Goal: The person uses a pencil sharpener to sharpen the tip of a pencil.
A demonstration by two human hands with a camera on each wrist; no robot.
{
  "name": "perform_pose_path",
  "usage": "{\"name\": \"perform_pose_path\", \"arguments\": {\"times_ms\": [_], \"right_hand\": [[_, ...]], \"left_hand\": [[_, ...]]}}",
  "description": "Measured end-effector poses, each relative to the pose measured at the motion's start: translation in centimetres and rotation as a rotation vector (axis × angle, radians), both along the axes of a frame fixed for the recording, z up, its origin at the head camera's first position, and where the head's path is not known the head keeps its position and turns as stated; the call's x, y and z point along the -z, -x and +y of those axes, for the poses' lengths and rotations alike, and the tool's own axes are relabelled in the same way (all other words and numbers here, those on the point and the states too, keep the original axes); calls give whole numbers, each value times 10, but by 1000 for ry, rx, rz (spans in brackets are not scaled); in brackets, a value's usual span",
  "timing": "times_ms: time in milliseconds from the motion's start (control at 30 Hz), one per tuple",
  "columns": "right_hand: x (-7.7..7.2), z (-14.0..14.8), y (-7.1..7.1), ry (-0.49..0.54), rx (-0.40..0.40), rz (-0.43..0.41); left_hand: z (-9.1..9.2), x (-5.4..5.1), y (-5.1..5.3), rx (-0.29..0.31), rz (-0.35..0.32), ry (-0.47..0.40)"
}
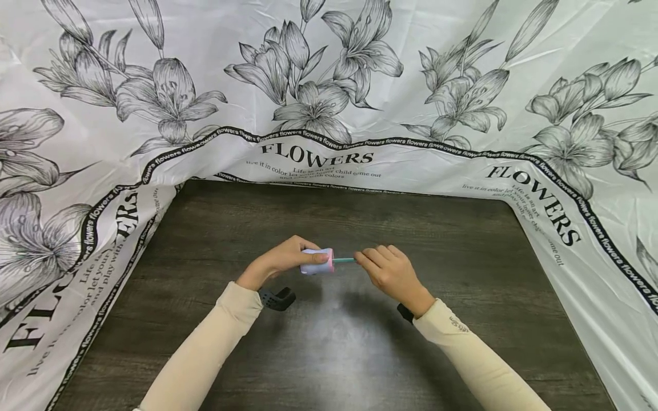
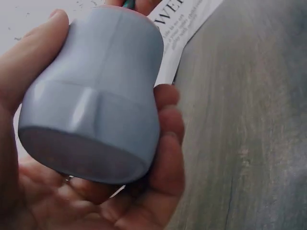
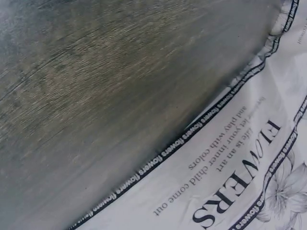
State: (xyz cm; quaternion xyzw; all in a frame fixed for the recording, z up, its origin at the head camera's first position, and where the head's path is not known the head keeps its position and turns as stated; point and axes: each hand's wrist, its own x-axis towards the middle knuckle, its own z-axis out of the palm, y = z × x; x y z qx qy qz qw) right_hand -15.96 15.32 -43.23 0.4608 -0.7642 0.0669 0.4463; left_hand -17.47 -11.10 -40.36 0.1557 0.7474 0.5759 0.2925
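My left hand (image 1: 280,260) grips a lavender pencil sharpener (image 1: 311,268) with a pink end, held above the table on its side. In the left wrist view the rounded, waisted body of the sharpener (image 2: 96,81) sits between thumb and curled fingers. A thin teal pencil (image 1: 344,260) runs from the pink end toward the right; whatever part is inside is hidden. My right hand (image 1: 389,271) pinches the pencil's other end, its fingertips covering that end. The right wrist view shows neither this hand nor the pencil.
Below the hands lies a dark wood-grain table (image 1: 339,365). A white cloth (image 1: 401,165) printed with flowers and lettering lines its back and sides. Dark wrist mounts (image 1: 279,298) show beneath the cream sleeves (image 1: 205,348).
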Motion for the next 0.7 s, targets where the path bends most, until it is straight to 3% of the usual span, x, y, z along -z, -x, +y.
{"name": "perform_pose_path", "arguments": {"times_ms": [100, 167, 200, 233, 267, 333, 367, 400, 433, 467, 500, 567, 633, 700], "right_hand": [[3, 1, 0, -19, -11, 83], [3, 1, -1, -26, -5, -8], [3, 1, -2, -25, -5, -129], [2, 0, -3, -21, -9, -314], [0, 0, -4, -9, -28, -570], [-5, -1, -3, 117, -49, -1171], [-9, -1, -2, 215, -21, -1438], [-12, 0, -1, 298, 30, -1646], [-15, 0, 1, 350, 82, -1793], [-17, 2, 2, 359, 107, -1871], [-18, 3, 3, 334, 109, -1866], [-19, 4, 1, 246, 102, -1704], [-16, 4, -2, 168, 72, -1399], [-12, 2, -6, 101, 62, -1030]], "left_hand": [[1, 1, -2, 1, -6, 10], [5, 2, -4, -28, 60, 31], [8, 1, -5, -46, 121, 58], [11, 1, -6, -57, 203, 96], [14, 1, -7, -53, 304, 146], [20, 0, -11, -26, 514, 253], [23, 0, -12, -13, 608, 304], [25, 0, -14, 0, 693, 346], [27, 1, -16, 13, 756, 371], [28, 2, -17, 23, 794, 386], [29, 3, -18, 20, 802, 388], [27, 7, -19, -12, 760, 370], [24, 8, -17, -43, 656, 334], [18, 8, -13, -60, 530, 277]]}}
